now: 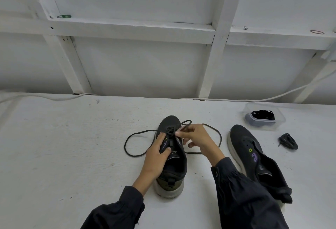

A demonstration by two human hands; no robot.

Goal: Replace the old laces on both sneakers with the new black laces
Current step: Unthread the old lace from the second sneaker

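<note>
Holding black laces (262, 115), clear tub (280, 119) (far right); left grip (157, 153) clasping sneaker (169, 123), right grip (198, 137) pinching lace (124, 146).

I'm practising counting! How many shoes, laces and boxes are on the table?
Sneakers: 2
Lace being threaded: 1
Lace bundles: 2
Clear box: 1
Total: 6

At lower right, the heel of the second sneaker (243, 141) is covered by a dark sleeve (245, 201), which is cut off by the bottom edge. The print on the tongue of the centre sneaker (177, 166) is too small to be read. Part of the lace (125, 146) is hidden by the right hand (198, 137).
</note>
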